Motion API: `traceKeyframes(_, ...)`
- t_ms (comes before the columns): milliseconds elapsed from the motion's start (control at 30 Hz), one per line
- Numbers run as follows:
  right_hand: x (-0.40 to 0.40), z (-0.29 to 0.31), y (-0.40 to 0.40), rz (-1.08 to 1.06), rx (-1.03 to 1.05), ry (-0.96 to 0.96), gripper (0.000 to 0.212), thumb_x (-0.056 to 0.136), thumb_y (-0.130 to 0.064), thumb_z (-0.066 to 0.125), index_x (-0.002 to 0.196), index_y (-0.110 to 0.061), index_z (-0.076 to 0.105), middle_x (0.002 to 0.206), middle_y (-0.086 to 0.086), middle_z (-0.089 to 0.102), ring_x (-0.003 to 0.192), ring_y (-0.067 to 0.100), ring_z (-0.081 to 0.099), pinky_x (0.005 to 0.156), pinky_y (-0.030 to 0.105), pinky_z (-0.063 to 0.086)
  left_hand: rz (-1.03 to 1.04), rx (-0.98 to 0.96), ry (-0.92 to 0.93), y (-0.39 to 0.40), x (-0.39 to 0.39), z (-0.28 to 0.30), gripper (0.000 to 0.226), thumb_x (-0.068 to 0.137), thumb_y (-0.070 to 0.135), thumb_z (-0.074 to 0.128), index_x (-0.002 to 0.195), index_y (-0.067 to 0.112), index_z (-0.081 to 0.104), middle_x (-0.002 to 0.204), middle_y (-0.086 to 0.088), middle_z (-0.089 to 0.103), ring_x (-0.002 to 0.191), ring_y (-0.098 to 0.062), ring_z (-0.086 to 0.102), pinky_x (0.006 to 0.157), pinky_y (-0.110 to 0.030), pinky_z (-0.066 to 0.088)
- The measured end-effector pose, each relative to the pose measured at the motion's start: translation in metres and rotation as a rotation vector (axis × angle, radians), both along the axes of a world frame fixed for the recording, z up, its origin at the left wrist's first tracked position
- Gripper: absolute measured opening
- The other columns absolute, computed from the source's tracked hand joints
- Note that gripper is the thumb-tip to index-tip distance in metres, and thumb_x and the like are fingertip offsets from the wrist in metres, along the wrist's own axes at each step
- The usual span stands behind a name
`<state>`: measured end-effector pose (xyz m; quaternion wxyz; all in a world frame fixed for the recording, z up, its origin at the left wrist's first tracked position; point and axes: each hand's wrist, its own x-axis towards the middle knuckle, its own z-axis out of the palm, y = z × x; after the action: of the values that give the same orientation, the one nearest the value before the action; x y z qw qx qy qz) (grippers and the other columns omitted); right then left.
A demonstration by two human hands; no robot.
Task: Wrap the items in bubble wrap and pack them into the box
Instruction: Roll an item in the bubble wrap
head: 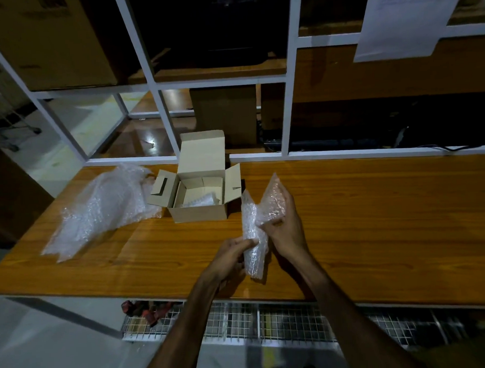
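Surroundings: wooden tabletop (376,219); white shelf frame (289,78) behind it; sheet of paper (406,15) hanging far up-right of the hands; wire mesh tray (283,321) under the near table edge.
Loose bubble wrap (103,209): heaped on the table well to the left of both hands, touching the box's left flap.
Cardboard box (198,210): open, lid flap up, just beyond and left of the hands; a wrapped bundle (200,201) lies inside.
In the way: nothing between hands and box.
Wrapped item (255,239): held upright between both hands above the table; contents hidden by the wrap.
Left hand (230,256): low on the package, thumb and fingers curled round its lower half.
Right hand (284,223): higher, back to camera, fingers closed on the loose upper flap of wrap.
Arms: both reach forward from the near edge, converging.
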<state>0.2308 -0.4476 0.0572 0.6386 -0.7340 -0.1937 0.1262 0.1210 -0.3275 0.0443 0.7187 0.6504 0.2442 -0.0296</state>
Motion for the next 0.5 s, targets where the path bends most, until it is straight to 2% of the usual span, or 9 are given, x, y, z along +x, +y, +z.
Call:
traceKeyframes(33, 0.003, 0.004, 0.001, 0.01, -0.021, -0.035, 0.09, 0.086, -0.001, 0.078, 0.153, -0.046, 0.039, 0.12, -0.038, 0.045, 0.087, 0.007, 0.071, 0.06, 0.027, 0.062, -0.011, -0.01, -0.006, 0.0, 0.0, 0.001, 0.026, 0.107, 0.024, 0.055, 0.112, 0.003, 0.07, 0.101, -0.008, 0.08, 0.088, -0.017, 0.077, 0.069, -0.019, 0.058)
traceKeyframes(100, 0.01, 0.01, 0.002, 0.031, -0.118, -0.149, 0.055, 0.086, -0.01, 0.08, 0.132, -0.034, 0.061, 0.121, -0.028, 0.056, 0.096, 0.0, 0.065, 0.067, 0.016, 0.055, -0.023, -0.03, -0.014, -0.002, -0.001, 0.003, 0.024, 0.107, 0.02, 0.056, 0.112, 0.001, 0.069, 0.096, -0.007, 0.08, 0.083, -0.016, 0.077, 0.067, -0.02, 0.057)
traceKeyframes(133, 0.015, 0.012, 0.002, 0.05, -0.158, -0.2, 0.043, 0.085, -0.01, 0.081, 0.12, -0.031, 0.067, 0.12, -0.022, 0.06, 0.102, 0.0, 0.062, 0.071, 0.013, 0.052, -0.024, -0.041, -0.02, -0.002, -0.001, 0.003, 0.024, 0.107, 0.018, 0.056, 0.113, -0.001, 0.069, 0.095, -0.008, 0.08, 0.082, -0.016, 0.077, 0.067, -0.02, 0.057)
traceKeyframes(200, 0.024, 0.015, 0.004, 0.095, -0.202, -0.248, 0.027, 0.085, -0.01, 0.081, 0.101, -0.028, 0.069, 0.111, -0.015, 0.065, 0.102, 0.005, 0.062, 0.076, 0.015, 0.051, -0.027, -0.044, -0.025, -0.004, -0.001, 0.002, 0.026, 0.106, 0.017, 0.057, 0.117, -0.004, 0.068, 0.096, -0.008, 0.08, 0.083, -0.016, 0.077, 0.067, -0.02, 0.057)
traceKeyframes(267, 0.03, 0.019, 0.006, 0.128, -0.242, -0.286, 0.019, 0.085, -0.017, 0.082, 0.091, -0.029, 0.068, 0.101, -0.014, 0.066, 0.093, 0.001, 0.063, 0.076, 0.023, 0.054, -0.034, -0.017, -0.029, -0.005, -0.003, 0.002, 0.026, 0.105, 0.02, 0.058, 0.117, -0.001, 0.069, 0.099, -0.008, 0.08, 0.086, -0.016, 0.077, 0.068, -0.021, 0.057)
traceKeyframes(367, 0.038, 0.022, 0.01, 0.135, -0.292, -0.346, 0.013, 0.088, -0.026, 0.081, 0.09, -0.03, 0.069, 0.091, -0.018, 0.065, 0.084, -0.001, 0.064, 0.074, 0.027, 0.057, -0.026, -0.03, -0.036, -0.004, -0.002, 0.001, 0.032, 0.103, 0.025, 0.061, 0.12, -0.001, 0.068, 0.109, -0.015, 0.078, 0.093, -0.023, 0.076, 0.074, -0.026, 0.059)
traceKeyframes(500, 0.045, 0.023, 0.015, 0.143, -0.297, -0.382, 0.012, 0.088, -0.029, 0.08, 0.093, -0.027, 0.07, 0.093, -0.016, 0.066, 0.084, 0.001, 0.065, 0.074, 0.032, 0.061, -0.033, -0.029, -0.081, 0.0, -0.002, 0.003, 0.029, 0.104, 0.021, 0.061, 0.122, 0.0, 0.068, 0.112, -0.019, 0.077, 0.097, -0.028, 0.076, 0.076, -0.031, 0.062)
